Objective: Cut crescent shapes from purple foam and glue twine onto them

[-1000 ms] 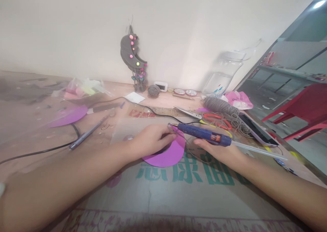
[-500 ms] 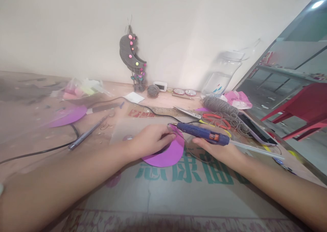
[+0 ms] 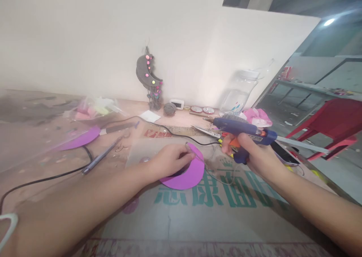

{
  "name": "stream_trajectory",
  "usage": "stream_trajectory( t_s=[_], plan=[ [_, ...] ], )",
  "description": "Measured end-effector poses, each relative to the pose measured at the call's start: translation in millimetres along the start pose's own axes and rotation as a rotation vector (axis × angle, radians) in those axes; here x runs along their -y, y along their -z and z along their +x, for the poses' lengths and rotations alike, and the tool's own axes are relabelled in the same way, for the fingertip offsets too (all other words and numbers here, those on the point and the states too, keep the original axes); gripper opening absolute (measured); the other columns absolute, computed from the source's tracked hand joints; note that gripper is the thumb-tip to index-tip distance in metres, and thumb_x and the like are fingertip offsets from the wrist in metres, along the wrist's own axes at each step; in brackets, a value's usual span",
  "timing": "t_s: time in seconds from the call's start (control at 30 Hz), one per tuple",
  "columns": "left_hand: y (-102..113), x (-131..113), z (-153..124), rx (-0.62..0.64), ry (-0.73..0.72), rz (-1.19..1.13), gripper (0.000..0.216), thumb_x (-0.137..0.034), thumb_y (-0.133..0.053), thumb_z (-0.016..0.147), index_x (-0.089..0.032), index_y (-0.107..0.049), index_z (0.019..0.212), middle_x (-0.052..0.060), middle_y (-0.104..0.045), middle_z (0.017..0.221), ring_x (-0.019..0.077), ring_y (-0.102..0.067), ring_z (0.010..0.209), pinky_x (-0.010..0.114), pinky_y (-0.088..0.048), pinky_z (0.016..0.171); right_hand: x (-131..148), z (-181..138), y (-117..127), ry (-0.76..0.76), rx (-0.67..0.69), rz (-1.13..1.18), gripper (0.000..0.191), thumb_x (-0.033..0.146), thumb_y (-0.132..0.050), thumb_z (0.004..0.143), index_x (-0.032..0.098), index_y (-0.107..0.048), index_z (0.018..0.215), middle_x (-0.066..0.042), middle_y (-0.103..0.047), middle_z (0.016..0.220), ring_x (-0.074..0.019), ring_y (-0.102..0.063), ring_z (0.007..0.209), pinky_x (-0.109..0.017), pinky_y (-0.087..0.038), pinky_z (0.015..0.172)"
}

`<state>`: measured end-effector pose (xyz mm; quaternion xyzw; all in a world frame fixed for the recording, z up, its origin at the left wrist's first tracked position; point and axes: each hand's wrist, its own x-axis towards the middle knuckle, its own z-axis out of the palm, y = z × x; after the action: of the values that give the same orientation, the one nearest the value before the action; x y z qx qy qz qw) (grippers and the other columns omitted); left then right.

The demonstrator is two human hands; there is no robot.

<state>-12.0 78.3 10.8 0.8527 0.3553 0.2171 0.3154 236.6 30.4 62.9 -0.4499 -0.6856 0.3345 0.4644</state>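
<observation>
A purple crescent-shaped cutout (image 3: pixel 183 179) lies on the printed sheet (image 3: pixel 203 223). My left hand (image 3: pixel 172 159) is closed on its upper part, fingers pinched near the tip, and a grey yarn strand trails off it to the right. In my right hand (image 3: pixel 249 147) is a blue hot glue gun (image 3: pixel 237 126), held up off the sheet, its nozzle pointing left and apart from the cutout. A clear glue stick (image 3: pixel 302 143) juts from its rear. Scissors (image 3: pixel 206 131) lie partly hidden behind the gun.
A grey yarn-wrapped moon decoration (image 3: pixel 144 74) hangs on the wall above a small yarn ball (image 3: pixel 170 109). At back right stand a water bottle (image 3: pixel 240 93) and a pink bag (image 3: pixel 257 117). A pen (image 3: pixel 98 160), a black cord (image 3: pixel 42 179) and another purple piece (image 3: pixel 82 138) lie left.
My right hand has lifted the glue gun up and to the right, away from the crescent's tip. My left hand stays on the cutout. The camera view has tilted up slightly.
</observation>
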Motion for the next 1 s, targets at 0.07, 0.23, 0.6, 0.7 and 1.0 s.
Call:
stream_trajectory(
  t_s=[0.07,0.23,0.6,0.7,1.0],
  plan=[
    [-1,1,1,-0.002,0.009,-0.001,0.038,-0.043,-0.044,0.096,-0.019,-0.051,0.066,-0.002,-0.052,0.065,0.0149,-0.050,0.065,0.028,-0.033,0.061,6,9,5,0.019,-0.052,-0.043,0.045,0.063,-0.053,0.089,0.022,-0.070,0.081,-0.005,-0.072,0.081,-0.0215,-0.066,0.073,-0.034,-0.055,0.073],
    [0,-1,1,-0.010,0.048,-0.014,0.041,-0.045,-0.044,0.095,-0.020,-0.045,0.062,-0.003,-0.047,0.060,0.0148,-0.047,0.062,0.029,-0.030,0.057,13,47,12,-0.078,-0.208,-0.385,0.041,0.058,-0.064,0.084,0.020,-0.074,0.092,-0.007,-0.076,0.099,-0.0257,-0.069,0.092,-0.035,-0.055,0.082],
    [1,-1,3,0.004,0.014,0.004,0.037,-0.043,-0.043,0.095,-0.019,-0.055,0.069,0.000,-0.059,0.071,0.0160,-0.053,0.071,0.028,-0.037,0.066,-55,160,-2,-0.228,-0.004,-0.635,0.035,0.037,-0.077,0.077,0.013,-0.075,0.102,-0.006,-0.076,0.084,-0.0208,-0.067,0.077,-0.027,-0.052,0.069],
    [1,-3,3,0.010,0.020,0.007,0.037,-0.042,-0.044,0.094,-0.019,-0.055,0.068,0.000,-0.059,0.069,0.0162,-0.053,0.069,0.028,-0.036,0.064,-70,167,-4,-0.238,0.001,-0.663,0.037,0.038,-0.078,0.075,0.013,-0.074,0.102,-0.005,-0.074,0.076,-0.0201,-0.066,0.073,-0.027,-0.050,0.068],
    [-1,1,4,-0.004,0.026,0.005,0.039,-0.044,-0.044,0.095,-0.019,-0.052,0.066,-0.001,-0.055,0.066,0.0155,-0.051,0.067,0.028,-0.036,0.062,-63,150,8,-0.201,-0.006,-0.747,0.037,0.043,-0.055,0.094,0.010,-0.072,0.094,-0.012,-0.074,0.084,-0.0230,-0.067,0.079,-0.029,-0.048,0.077]
  ],
)
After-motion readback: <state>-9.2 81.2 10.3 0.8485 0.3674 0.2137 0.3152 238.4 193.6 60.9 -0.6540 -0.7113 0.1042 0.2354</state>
